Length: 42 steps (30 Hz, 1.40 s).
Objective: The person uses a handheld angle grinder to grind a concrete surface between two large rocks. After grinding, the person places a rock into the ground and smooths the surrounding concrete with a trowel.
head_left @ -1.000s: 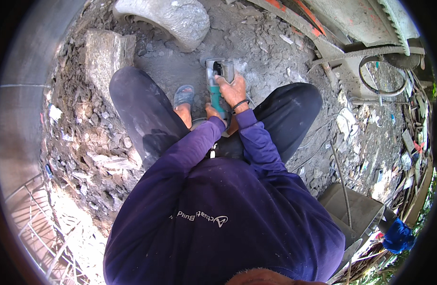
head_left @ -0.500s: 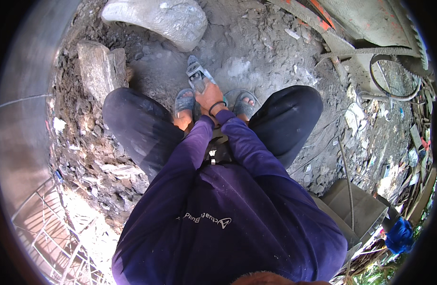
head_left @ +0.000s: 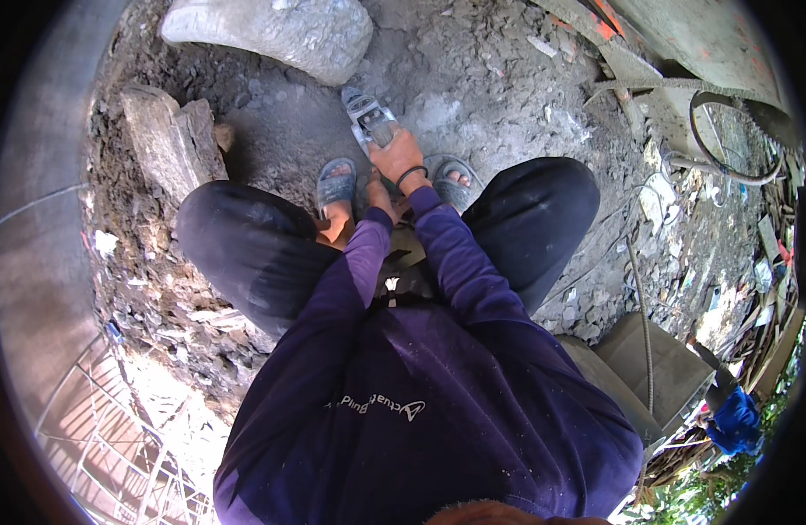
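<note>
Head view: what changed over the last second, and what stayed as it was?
The right hand keeps its grip on the grey power tool, now swung further out over the ground with its front leaning left. The left hand stays low between the sandalled feet. The squat is unchanged.

The ground [head_left: 473, 96] is grey, dusty dirt strewn with rubble; a large pale rock [head_left: 280, 31] lies at its far edge; a rough stone slab [head_left: 171, 144] sits at the far left; a grey block [head_left: 661, 372] rests at the near right; scrap litter [head_left: 727, 236] lines the right edge.
</note>
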{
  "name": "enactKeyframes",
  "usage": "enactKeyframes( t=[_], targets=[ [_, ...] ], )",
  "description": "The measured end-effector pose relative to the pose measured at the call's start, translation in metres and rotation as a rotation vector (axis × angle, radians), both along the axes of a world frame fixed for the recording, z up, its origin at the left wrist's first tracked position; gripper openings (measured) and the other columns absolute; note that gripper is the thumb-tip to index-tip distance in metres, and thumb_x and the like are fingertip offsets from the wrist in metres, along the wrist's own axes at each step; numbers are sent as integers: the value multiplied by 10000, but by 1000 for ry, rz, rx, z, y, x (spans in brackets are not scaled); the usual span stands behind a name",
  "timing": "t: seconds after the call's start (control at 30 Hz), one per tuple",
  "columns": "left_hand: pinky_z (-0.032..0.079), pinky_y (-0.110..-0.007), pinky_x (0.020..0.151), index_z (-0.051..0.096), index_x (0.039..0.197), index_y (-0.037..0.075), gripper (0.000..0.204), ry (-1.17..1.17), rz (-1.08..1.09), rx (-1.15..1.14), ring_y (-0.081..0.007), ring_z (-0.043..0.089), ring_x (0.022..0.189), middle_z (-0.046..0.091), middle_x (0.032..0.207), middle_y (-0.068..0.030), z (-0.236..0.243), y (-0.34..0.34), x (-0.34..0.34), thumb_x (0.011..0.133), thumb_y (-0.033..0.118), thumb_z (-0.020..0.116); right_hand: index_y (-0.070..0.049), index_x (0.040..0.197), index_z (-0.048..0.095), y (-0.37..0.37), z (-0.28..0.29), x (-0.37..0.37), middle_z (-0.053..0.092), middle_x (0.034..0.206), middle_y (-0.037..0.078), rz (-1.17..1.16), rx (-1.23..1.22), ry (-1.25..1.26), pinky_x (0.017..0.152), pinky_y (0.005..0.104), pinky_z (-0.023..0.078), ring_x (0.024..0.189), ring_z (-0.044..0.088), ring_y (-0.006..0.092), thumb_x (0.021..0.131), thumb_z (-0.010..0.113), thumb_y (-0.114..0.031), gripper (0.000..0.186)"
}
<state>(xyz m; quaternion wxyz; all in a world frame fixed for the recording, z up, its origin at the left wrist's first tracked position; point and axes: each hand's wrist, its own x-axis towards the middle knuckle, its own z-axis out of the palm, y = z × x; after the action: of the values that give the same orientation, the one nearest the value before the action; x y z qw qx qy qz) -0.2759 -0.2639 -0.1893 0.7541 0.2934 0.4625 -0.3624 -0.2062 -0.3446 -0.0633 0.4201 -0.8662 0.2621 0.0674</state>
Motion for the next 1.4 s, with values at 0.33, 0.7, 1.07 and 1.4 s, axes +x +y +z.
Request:
enactKeyframes(
  t=[0.33, 0.7, 1.07, 1.4],
  targets=[
    [531, -525, 977, 491, 1442, 96, 824, 45, -140, 115, -384, 602, 1185, 575, 1364, -186, 28, -14, 4, 977, 759, 341, 27, 1177, 705, -27, -18, -5, 734, 1049, 294, 72, 29, -71, 914, 466, 547, 1044, 699, 455, 802, 808, -393, 573],
    [504, -574, 1034, 458, 1495, 113, 808, 98, -168, 214, -434, 529, 1298, 475, 1483, -224, 15, -19, -2, 984, 731, 360, 60, 1226, 683, -30, -36, -23, 719, 1101, 312, 70, 90, -36, 955, 483, 532, 1083, 685, 451, 805, 799, -516, 722],
    [506, -545, 1015, 509, 1396, 83, 622, -8, -296, 240, -364, 570, 1175, 544, 1336, -169, -11, -11, -5, 1007, 566, 471, -10, 1254, 682, -33, -53, -37, 709, 1155, 275, 19, 43, 54, 965, 504, 534, 1123, 656, 458, 824, 775, -484, 646],
    [485, -546, 909, 560, 1251, 100, 512, 64, -290, 356, -333, 581, 1083, 581, 1168, -106, -33, 4, -1, 975, 525, 486, -20, 1232, 695, -22, -42, -13, 720, 1130, 281, 13, 53, 68, 947, 504, 545, 1105, 668, 463, 816, 779, -393, 565]
  ],
)
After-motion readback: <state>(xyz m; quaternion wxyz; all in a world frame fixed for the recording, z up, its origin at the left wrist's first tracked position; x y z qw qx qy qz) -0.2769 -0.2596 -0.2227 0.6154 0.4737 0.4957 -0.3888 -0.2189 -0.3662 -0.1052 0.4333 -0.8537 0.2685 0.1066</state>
